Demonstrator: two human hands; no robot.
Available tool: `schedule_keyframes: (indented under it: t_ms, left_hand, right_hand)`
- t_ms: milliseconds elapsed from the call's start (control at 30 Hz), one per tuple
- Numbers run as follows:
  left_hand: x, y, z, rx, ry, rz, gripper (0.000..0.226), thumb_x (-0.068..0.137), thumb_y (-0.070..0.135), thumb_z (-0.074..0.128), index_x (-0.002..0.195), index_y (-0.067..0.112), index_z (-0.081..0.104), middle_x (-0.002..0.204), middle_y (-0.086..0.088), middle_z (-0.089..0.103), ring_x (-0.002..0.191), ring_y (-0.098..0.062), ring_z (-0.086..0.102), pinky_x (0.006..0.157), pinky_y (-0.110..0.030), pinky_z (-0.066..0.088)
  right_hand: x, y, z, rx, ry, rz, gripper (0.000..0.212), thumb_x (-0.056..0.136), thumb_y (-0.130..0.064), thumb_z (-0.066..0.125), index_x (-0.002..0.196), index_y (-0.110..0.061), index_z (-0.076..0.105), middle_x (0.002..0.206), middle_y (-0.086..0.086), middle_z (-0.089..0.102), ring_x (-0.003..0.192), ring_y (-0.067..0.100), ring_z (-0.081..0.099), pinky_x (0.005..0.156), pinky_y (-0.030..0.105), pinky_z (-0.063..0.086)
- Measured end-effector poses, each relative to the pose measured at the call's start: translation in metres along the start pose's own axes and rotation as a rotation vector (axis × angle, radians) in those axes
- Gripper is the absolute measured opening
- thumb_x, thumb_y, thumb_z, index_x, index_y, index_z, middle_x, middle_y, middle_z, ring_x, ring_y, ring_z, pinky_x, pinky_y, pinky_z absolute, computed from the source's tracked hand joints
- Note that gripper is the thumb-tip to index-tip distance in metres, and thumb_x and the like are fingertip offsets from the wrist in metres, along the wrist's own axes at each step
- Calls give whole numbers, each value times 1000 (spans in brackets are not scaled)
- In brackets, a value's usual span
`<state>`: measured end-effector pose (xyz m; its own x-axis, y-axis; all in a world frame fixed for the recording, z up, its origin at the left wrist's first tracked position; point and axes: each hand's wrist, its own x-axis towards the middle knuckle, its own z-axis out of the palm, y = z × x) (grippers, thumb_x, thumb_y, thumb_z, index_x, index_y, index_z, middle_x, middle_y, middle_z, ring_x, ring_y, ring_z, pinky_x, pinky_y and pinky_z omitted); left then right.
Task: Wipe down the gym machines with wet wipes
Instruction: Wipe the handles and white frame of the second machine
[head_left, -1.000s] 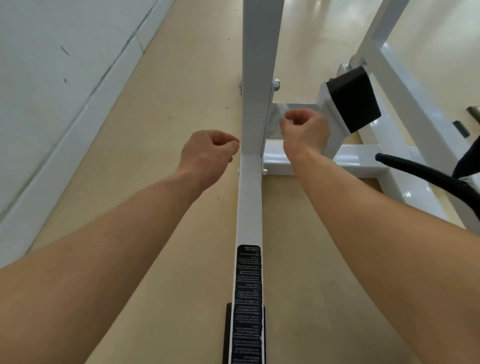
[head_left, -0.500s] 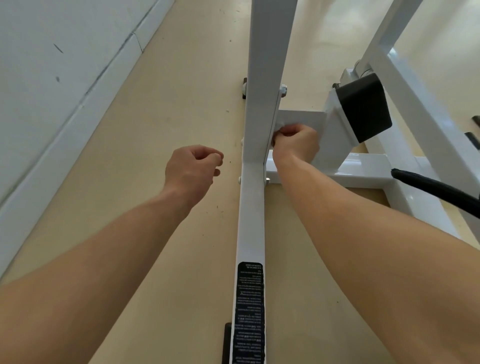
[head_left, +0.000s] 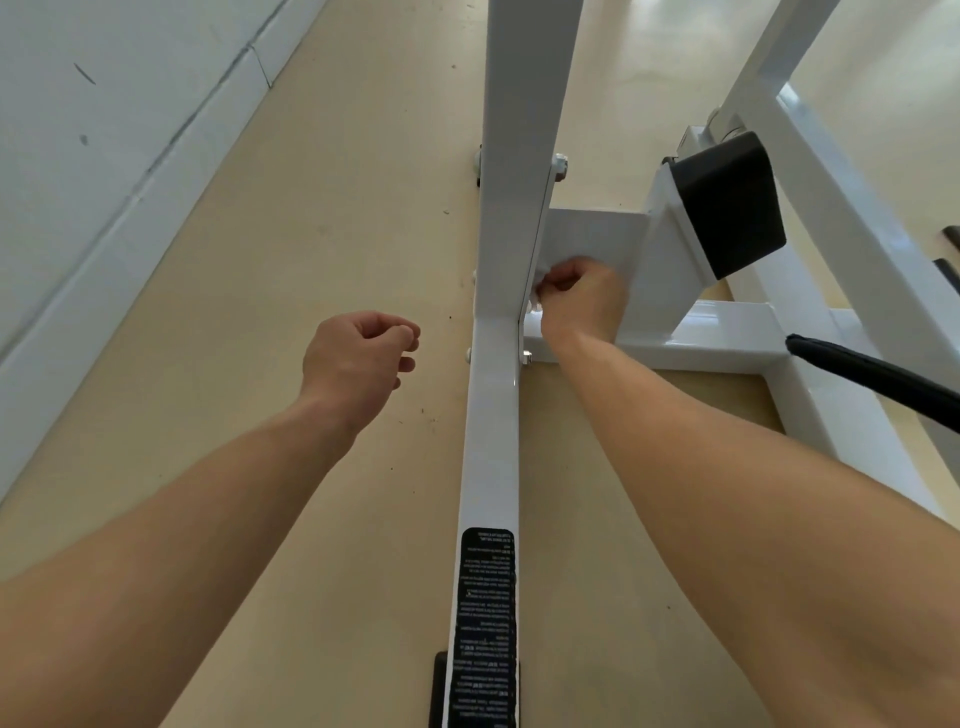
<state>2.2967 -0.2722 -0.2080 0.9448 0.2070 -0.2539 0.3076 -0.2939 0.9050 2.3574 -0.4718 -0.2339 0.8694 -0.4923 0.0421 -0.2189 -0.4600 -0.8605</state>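
Nearest the camera, a black label (head_left: 485, 623) with small white print covered the near end of a white frame bar (head_left: 491, 441), which ran straight away over the floor. A black foot (head_left: 439, 686) showed just beside the label on its left. 2 bare forearms reached forward, 1 on each side of that bar.

The left hand (head_left: 358, 358) hung above the floor to the left of the bar and apart from it, its fingers loosely curled and holding nothing. The right hand (head_left: 579, 301) was further on, to the right of the bar, where a white upright post (head_left: 519, 130) rose from it. Its fingers were curled round a small white wipe (head_left: 539, 278), of which only a corner showed. The wipe was pressed into the angle between the post and a flat white plate (head_left: 592, 234) joined to it.

Below that hand a glossy white crossbar (head_left: 701, 332) ran to the right, and a black strap (head_left: 872, 374) came in over it from the right edge. Beyond the plate sat a black block (head_left: 727, 202) on a slanted white bracket, with a white diagonal beam (head_left: 831, 156) behind. A bolt (head_left: 560, 166) stuck out of the post's right side.

The floor (head_left: 337, 208) was smooth and beige, flecked with a few dark specks, and shone brightly far off. On the left a pale, scuffed wall (head_left: 104, 104) met it along a white skirting board (head_left: 130, 249).
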Motion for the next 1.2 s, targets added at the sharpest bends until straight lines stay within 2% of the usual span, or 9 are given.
schedule_keyframes:
  t_ms: [167,267,367,467,567,767,967,1100,1200]
  left_hand:
    - [1,3,1,1,7,1,18,96,16,57,93,19,75,91,4,75,82,-14,73,72,-29,55]
    - [3,9,1,-9,12,-1,18,96,15,57,93,19,75,91,4,75,83,-15,73,71,-29,54]
    - [2,9,3,5,4,-6,18,96,15,57,93,19,75,91,4,75,84,-15,73,72,-30,55]
    - [-1,3,5,41,-13,-6,19,96,15,57,92,20,75,91,4,75,83,-15,73,72,-30,55]
    - [-8,-1,5,85,-23,-7,18,96,16,58,91,21,74,92,4,75,82,-14,73,74,-32,57]
    - [-23,28,39,157,-131,192,13,95,22,60,103,26,70,90,8,74,66,-9,71,66,-30,54]
    - [-25,63,125,-50,-272,176,16,101,18,57,116,16,65,97,-7,73,70,-14,74,71,-28,62]
    - [-16,67,154,-127,-199,150,6,92,12,70,98,12,69,83,-5,74,72,-16,74,76,-32,62]
    - [-5,77,167,-75,44,195,4,89,15,69,90,17,71,77,6,72,75,-11,70,72,-21,53]
  right_hand:
    - [4,-11,-19,102,147,-30,6,88,-15,72,85,-19,71,74,-9,66,74,8,64,65,11,48]
    - [4,-15,-34,153,235,-121,2,93,-23,70,91,-23,70,82,-13,66,75,0,62,67,2,46]
    - [4,-6,-26,98,250,-136,6,94,-23,68,89,-20,70,80,-11,65,74,3,61,65,4,44]
    - [7,12,-11,-9,189,-70,9,93,-18,66,92,-13,73,88,2,71,84,19,65,74,23,50]
    - [4,17,-12,-60,159,-62,12,94,-16,63,92,-13,74,92,5,71,86,21,64,77,27,50]
    - [-26,16,-51,66,66,-144,9,92,-17,68,88,-23,73,89,-7,70,79,4,65,69,7,44]
    - [-42,24,-78,194,19,-135,11,92,-14,70,100,-20,76,91,-7,74,82,3,70,72,10,54]
    - [-27,29,-98,173,-50,-165,18,93,-8,66,103,-18,77,94,-6,75,87,7,72,84,28,60]
    - [-19,29,-110,68,-75,-202,24,96,-11,62,116,-19,71,110,-8,72,98,6,67,91,24,55]
